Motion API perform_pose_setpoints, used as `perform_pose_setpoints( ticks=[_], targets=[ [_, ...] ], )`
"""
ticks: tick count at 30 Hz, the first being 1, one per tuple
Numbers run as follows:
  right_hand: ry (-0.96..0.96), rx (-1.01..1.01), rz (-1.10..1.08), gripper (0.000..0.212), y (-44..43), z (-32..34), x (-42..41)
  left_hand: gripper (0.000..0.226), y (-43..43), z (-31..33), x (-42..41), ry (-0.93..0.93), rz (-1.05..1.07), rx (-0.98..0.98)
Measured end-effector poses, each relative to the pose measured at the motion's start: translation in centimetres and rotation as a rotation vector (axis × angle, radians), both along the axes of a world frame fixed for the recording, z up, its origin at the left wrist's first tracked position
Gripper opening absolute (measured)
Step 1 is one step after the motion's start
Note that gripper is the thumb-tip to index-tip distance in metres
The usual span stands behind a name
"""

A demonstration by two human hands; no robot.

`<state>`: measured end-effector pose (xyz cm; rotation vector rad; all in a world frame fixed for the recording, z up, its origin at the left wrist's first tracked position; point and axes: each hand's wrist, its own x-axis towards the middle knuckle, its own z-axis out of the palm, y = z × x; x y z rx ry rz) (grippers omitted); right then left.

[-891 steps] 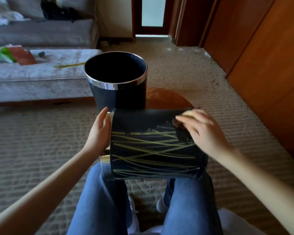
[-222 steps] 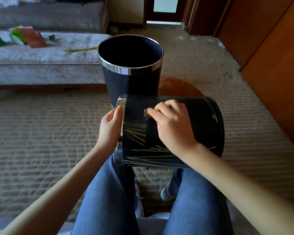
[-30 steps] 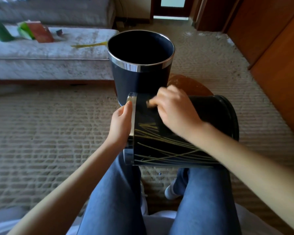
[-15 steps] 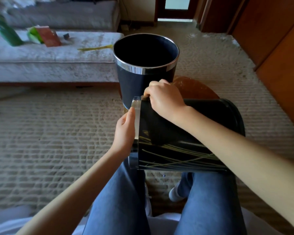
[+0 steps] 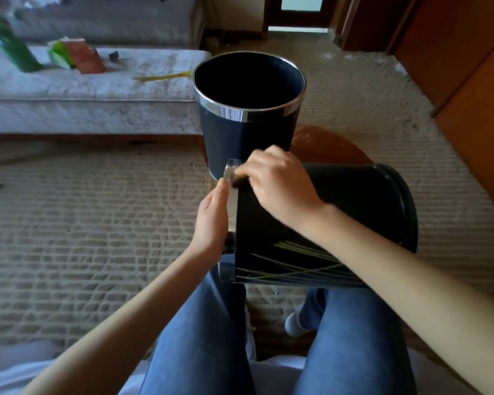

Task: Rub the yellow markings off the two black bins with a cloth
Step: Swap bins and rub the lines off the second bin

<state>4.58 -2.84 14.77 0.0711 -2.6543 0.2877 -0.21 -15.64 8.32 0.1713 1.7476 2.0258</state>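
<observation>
Cloth (image 5: 236, 181), in right hand (image 5: 280, 189) grip, has reached the lying bin (image 5: 354, 201) rim; left hand (image 5: 211, 220), flat, steadies. Near-side yellow markings (image 5: 297, 269) remain.

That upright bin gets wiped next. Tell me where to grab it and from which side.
Take the chrome rim from above: the upright bin stands mouth up, so fingers likely hook inside, thumb outside. The lap bin blocks its lower near wall.
</observation>
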Motion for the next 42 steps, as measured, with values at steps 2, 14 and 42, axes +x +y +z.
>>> perform_pose_setpoints(
  ticks=[2,14,42],
  targets=[
    [-0.141,-0.036,-0.112,0.028,0.7,0.8,-2.5,0.047,-0.2,0.2,0.0,-0.011,-0.007,0.027],
    [0.097,0.146,0.066,0.018,-1.6,-1.9,8.5,0.044,1.2,1.1,-1.6,-0.036,0.061,-0.062],
    [0.066,-0.414,-0.570,0.022,12.6,-2.2,14.0,0.047,-1.9,-1.4,2.4,0.235,0.047,-0.236]
  ],
)
